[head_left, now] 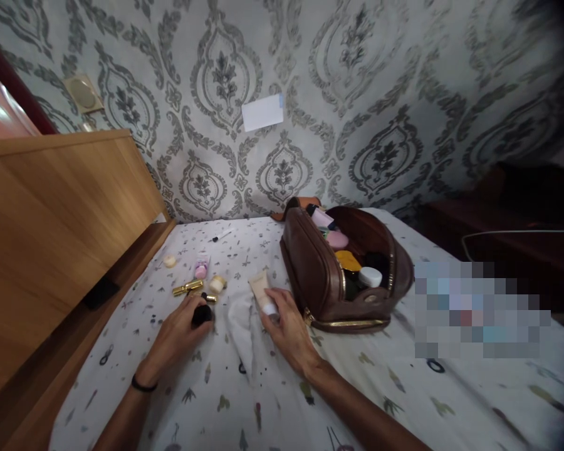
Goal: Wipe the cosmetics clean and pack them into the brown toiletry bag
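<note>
My left hand (181,329) is closed round a small black round item (202,315), perhaps a lid or jar; its kind is partly hidden by my fingers. Just beyond those fingertips lie a gold lipstick tube (188,287), a smaller gold-and-black piece (210,298) and a little cream jar (217,284). My right hand (289,329) grips a beige squeeze tube (260,288) near its white cap, with the tube's flat end pointing away from me. Right beside that hand stands an unzipped brown leather cosmetic bag (310,263), full of containers, among them a white-lidded jar (370,277).
Farther back on the patterned sheet (258,407) are a pink-capped tube (202,266), a round cream-coloured piece (169,260) and a thin applicator (222,236). A wooden panel (66,232) borders the left side, a papered wall (282,169) the back. A blurred patch covers the right.
</note>
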`<state>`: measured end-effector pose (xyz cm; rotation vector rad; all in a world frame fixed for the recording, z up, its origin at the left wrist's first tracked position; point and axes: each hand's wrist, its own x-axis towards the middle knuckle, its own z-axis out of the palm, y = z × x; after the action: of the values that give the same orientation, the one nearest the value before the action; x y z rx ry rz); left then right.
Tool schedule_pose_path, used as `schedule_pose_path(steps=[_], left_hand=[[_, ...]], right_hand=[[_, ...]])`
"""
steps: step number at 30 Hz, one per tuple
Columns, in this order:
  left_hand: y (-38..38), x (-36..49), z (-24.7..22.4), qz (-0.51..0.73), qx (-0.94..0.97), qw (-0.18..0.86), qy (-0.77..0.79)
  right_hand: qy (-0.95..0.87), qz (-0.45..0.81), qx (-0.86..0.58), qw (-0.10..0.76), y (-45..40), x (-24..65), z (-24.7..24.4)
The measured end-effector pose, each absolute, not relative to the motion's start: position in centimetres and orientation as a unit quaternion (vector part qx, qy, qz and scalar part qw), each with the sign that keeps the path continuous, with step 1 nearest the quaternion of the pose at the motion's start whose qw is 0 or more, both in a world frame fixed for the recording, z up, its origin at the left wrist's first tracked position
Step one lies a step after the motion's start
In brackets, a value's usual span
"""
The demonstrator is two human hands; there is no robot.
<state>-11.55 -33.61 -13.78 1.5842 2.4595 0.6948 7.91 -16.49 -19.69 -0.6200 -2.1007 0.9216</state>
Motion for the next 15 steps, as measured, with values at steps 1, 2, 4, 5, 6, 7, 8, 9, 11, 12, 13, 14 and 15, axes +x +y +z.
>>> schedule_pose_path(steps=[1, 2, 4, 5, 6, 7, 8, 9, 11, 12, 13, 14, 15], left_hand=[[-33.6, -11.5, -13.8, 0.233, 0.533, 0.072, 0.81], [-33.6, -11.4, -13.8, 0.235, 0.54, 0.075, 0.805], [-33.6, -11.3, -13.7, 0.234, 0.551, 0.081, 0.797], [-33.7, -11.4, -13.5, 0.233, 0.554, 0.086, 0.795], [-33.7, -11.6, -13.3, 0.232, 0.554, 0.09, 0.795], [-33.7, -11.9, -12.9, 0.232, 0.552, 0.093, 0.796], [-33.7, -12.2, -12.6, 0.236, 0.546, 0.092, 0.798], [-33.6, -12.7, -12.1, 0.243, 0.539, 0.085, 0.802], [-33.3, -13.9, -11.3, 0.26, 0.521, 0.05, 0.811], [-33.1, -14.5, -11.0, 0.266, 0.514, 0.028, 0.815], [-32.9, -15.0, -10.8, 0.268, 0.509, 0.009, 0.818], [-32.7, -15.5, -10.6, 0.268, 0.507, -0.005, 0.819], [-32.4, -15.8, -10.6, 0.268, 0.507, -0.01, 0.819]], right_hand=[[-0.822, 0.359, -0.243, 0.37, -16.5, 7.9, -19.7], [-0.823, 0.358, -0.244, 0.367, -16.5, 7.9, -19.7], [-0.826, 0.357, -0.246, 0.361, -16.5, 7.9, -19.7], [-0.827, 0.357, -0.247, 0.357, -16.5, 7.9, -19.7], [-0.827, 0.358, -0.248, 0.354, -16.5, 7.9, -19.6], [-0.828, 0.359, -0.248, 0.353, -16.5, 7.9, -19.6], [-0.827, 0.359, -0.248, 0.353, -16.6, 7.9, -19.6], [-0.827, 0.359, -0.247, 0.355, -16.6, 7.9, -19.5], [-0.826, 0.362, -0.244, 0.356, -16.6, 7.9, -19.5], [-0.826, 0.365, -0.243, 0.355, -16.6, 7.9, -19.5], [-0.826, 0.367, -0.242, 0.354, -16.6, 7.9, -19.5], [-0.825, 0.368, -0.242, 0.354, -16.6, 7.9, -19.5], [-0.824, 0.368, -0.243, 0.354, -16.6, 7.9, -19.5]])
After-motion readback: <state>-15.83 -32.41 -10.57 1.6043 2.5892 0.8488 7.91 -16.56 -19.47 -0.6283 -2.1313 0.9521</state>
